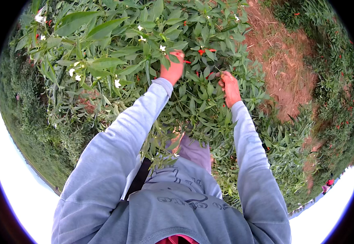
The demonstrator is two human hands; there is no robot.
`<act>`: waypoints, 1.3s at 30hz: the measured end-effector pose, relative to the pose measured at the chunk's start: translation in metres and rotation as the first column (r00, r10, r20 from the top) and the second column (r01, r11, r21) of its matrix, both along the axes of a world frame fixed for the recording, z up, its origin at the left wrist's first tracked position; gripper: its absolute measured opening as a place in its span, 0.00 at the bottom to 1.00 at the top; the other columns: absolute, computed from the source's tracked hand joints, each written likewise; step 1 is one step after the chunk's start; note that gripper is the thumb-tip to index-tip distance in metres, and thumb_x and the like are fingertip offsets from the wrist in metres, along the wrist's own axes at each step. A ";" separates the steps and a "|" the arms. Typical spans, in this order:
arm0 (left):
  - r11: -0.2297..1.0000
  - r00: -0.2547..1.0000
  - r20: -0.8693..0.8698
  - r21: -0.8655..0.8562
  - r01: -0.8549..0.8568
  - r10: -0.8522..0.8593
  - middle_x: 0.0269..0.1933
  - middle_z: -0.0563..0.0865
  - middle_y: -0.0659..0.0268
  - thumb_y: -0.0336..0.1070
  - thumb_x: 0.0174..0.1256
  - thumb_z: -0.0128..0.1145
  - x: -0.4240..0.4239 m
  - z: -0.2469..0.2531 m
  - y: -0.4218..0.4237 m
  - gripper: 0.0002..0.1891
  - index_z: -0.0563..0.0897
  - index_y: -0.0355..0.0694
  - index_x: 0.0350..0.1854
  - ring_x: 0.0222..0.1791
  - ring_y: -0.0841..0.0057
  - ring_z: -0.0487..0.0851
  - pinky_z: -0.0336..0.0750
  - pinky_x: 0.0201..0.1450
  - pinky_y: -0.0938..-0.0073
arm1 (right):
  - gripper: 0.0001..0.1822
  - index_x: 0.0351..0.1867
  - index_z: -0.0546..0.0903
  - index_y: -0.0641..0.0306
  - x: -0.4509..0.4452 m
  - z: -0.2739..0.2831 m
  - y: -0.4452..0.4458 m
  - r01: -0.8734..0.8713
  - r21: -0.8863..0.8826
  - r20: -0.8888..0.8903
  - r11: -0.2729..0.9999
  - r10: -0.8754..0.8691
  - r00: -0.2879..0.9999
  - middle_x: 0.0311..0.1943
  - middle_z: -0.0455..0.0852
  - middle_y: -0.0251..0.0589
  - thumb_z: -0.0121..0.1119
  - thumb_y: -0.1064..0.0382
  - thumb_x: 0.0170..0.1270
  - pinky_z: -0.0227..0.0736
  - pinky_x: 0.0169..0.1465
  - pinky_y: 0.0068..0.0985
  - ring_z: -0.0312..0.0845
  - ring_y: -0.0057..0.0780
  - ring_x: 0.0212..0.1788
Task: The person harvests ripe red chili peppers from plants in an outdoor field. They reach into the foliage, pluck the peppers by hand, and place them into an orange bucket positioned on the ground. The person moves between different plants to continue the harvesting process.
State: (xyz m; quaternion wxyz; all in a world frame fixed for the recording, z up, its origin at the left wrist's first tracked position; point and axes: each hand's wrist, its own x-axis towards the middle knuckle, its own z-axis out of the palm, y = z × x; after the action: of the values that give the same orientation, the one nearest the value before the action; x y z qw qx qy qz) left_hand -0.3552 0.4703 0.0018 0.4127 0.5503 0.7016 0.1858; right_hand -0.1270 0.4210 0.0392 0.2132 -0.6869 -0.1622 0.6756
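Observation:
Both my hands are among the leaves of a chili pepper plant [207, 88] with white flowers and red pods. My left hand [174, 68] is blurred and partly covered by leaves; its fingertips are hidden. Just right of it shows a red chili pod [187, 62]. Farther up hang more red chilies [206, 52]. My right hand [230, 88], at the plant's right side, has thumb and fingers pinched around a thin green stem [219, 70]. Whether a pod is tucked in that palm cannot be seen. A long green chili [147, 71] hangs left of my left wrist.
Tall leafy branches [94, 45] with white flowers rise close at the upper left. A strip of reddish soil with dry straw [283, 67] runs along the right, bordered by another row of chili plants [341, 76]. A dark strap [139, 180] crosses my sweatshirt. Someone in red [329, 183] is far off.

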 end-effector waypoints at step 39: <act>0.984 0.985 -0.081 0.106 -0.143 0.151 0.35 0.86 0.62 0.34 0.59 0.61 0.020 0.023 0.001 0.06 0.86 0.38 0.35 0.33 0.75 0.83 0.75 0.38 0.73 | 0.21 0.38 0.83 0.71 -0.079 -0.047 0.067 0.134 0.263 0.367 0.956 -0.227 0.902 0.25 0.84 0.42 0.69 0.54 0.51 0.72 0.38 0.27 0.75 0.28 0.27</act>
State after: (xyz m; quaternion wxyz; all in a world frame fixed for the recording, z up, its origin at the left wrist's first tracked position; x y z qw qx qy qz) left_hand -0.3354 0.4713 0.0250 0.3382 0.5246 0.7480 0.2258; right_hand -0.2060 0.4876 -0.0078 0.3167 -0.7909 -0.2145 0.4777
